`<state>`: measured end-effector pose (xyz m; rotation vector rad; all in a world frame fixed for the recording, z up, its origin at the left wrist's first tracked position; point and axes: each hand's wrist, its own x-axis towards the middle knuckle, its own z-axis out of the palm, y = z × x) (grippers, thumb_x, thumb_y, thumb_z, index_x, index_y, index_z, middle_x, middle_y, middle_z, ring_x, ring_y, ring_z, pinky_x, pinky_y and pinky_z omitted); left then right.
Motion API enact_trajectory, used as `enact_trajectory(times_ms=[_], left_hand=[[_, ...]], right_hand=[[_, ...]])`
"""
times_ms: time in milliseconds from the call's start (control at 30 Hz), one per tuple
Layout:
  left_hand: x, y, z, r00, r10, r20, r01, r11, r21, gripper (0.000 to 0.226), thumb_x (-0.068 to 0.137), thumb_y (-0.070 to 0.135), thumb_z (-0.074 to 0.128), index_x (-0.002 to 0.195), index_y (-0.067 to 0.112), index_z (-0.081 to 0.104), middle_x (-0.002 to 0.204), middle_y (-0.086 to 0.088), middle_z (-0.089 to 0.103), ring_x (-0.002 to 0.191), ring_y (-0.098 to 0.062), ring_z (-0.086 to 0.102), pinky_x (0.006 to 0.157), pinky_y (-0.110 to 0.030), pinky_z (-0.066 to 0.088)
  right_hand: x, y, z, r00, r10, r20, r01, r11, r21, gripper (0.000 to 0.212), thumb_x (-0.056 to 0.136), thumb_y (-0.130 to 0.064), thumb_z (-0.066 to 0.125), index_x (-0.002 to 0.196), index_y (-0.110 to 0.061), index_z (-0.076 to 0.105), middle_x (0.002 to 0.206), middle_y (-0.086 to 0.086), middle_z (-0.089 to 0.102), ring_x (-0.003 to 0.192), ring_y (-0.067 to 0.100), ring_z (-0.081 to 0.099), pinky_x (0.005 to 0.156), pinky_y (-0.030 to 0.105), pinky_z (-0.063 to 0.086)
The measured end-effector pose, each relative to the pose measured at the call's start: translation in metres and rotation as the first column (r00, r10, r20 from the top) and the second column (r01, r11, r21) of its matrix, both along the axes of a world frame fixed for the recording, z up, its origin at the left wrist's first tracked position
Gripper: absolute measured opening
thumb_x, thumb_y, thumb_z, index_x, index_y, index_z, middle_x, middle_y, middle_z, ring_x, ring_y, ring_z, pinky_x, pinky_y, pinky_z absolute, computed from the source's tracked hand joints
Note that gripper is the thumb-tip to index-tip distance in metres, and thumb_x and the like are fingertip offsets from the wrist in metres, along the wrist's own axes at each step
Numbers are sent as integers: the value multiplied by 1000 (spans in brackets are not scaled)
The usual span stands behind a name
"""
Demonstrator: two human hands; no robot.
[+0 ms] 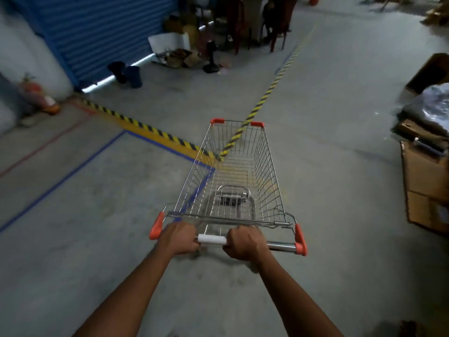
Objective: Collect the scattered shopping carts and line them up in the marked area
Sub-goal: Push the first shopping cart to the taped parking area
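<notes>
A wire shopping cart [264, 166] with orange corner caps stands in front of me on the concrete floor, its basket empty. My left hand [178, 238] grips the left part of the cart's handle bar [211, 239]. My right hand [245, 243] grips the same bar just right of its white middle sleeve. The cart's nose sits over the corner of a blue-taped floor area [73, 173], which spreads to the left. Yellow-black hazard tape [155, 131] borders that area's far side.
Stacked cardboard boxes [426, 183] and bagged goods stand at the right. A blue roller door [102, 32] and a fire extinguisher [38, 93] are at the far left. Clutter, a fan and chairs [238, 27] fill the back. A second hazard stripe [272, 86] runs away ahead.
</notes>
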<state>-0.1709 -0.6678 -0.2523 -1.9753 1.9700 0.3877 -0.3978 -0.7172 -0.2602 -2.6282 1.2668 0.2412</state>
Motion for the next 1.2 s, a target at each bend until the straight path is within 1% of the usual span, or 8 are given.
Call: enact_trajectory(times_ms=[233,400,567,667,900,1033,1100,1200], left_hand=[[-73,50,19,940,336,-66,-337,941,-7,32,80,45,59,100,22,68,101,-5,74,99,-28,71,80,-33,55],[-120,61,16,883,461,-85,-462,887,5,38,82,47,57,105,18,69,105,-5,73,99,-27,70,80,-34,56],[-136,36,5,830,547,-108,-551,834,-16,35,80,48,56,100,22,70,89,1,72,82,-20,69,73,-31,54],[-132,12,0,794,592,-139,-602,797,-46,33,84,49,57,102,26,71,85,5,69,71,-13,62,67,-28,50],[-92,-56,0,706,684,-180,-703,707,-72,39,83,53,54,103,25,73,92,2,73,80,-19,71,75,-34,60],[-59,-89,3,647,732,-213,-756,653,-47,40,84,56,54,105,26,71,94,6,71,86,-19,70,88,-40,57],[-41,-106,2,609,766,-207,-786,618,-25,41,82,59,52,104,29,69,92,9,67,91,-20,70,97,-50,52],[-6,-131,-3,564,801,-200,-820,572,-22,42,81,61,50,104,30,68,99,7,70,95,-21,70,100,-55,51]], right_hand=[[-50,-15,11,948,319,-4,-319,947,-40,42,91,-54,55,108,-18,69,103,9,74,95,35,71,82,39,55],[-79,-42,17,904,415,-106,-424,902,-86,41,92,-53,53,104,-19,71,101,6,73,92,32,72,83,39,56],[-71,-93,15,876,467,-119,-477,875,-81,34,92,-49,53,101,-20,69,99,4,74,91,28,71,82,35,53],[-54,-125,16,883,454,-116,-466,879,-104,33,92,-46,55,104,-18,69,103,5,73,96,31,71,84,35,50],[16,-211,22,832,537,-138,-552,827,-107,32,94,-44,55,110,-19,67,113,3,72,107,28,68,93,34,46],[62,-257,27,767,632,-109,-641,764,-80,33,93,-46,56,107,-19,67,110,3,73,107,27,69,90,33,48],[85,-280,27,747,661,-77,-665,743,-78,32,92,-47,57,106,-19,67,106,2,74,106,25,69,87,32,49],[129,-316,26,713,699,-49,-701,711,-53,32,89,-46,59,105,-20,67,104,3,75,104,26,69,86,33,50]])
